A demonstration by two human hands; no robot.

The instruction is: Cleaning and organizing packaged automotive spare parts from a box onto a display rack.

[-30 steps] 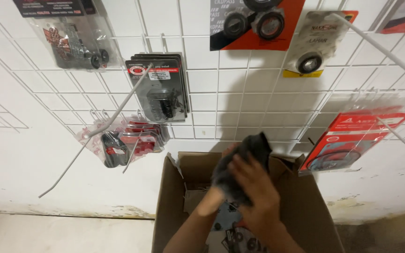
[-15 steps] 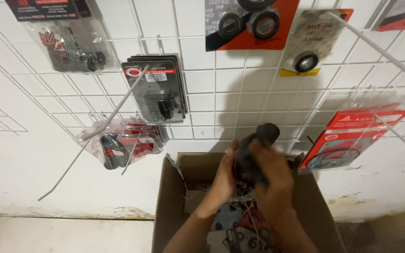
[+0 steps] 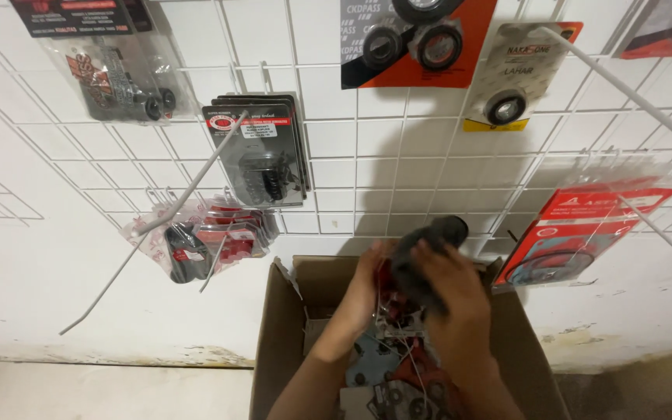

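Over the open cardboard box (image 3: 274,350), against a white wire grid wall (image 3: 336,179). At far left, a clear bag of dark parts (image 3: 122,82); below, red-and-black packets (image 3: 211,245) on a long hook. Next, black blister cards (image 3: 262,152). At centre, left hand (image 3: 367,292) and right hand (image 3: 449,292) both clasping a black rubber grip in red-backed wrapping (image 3: 421,253), held above the box's packets. Further right, bearing cards (image 3: 418,39) and a red gasket pack (image 3: 577,233).

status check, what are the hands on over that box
Left hand and right hand both closed on a black rubber part in a packet. Held above the open cardboard box of packets. Nothing blocking.
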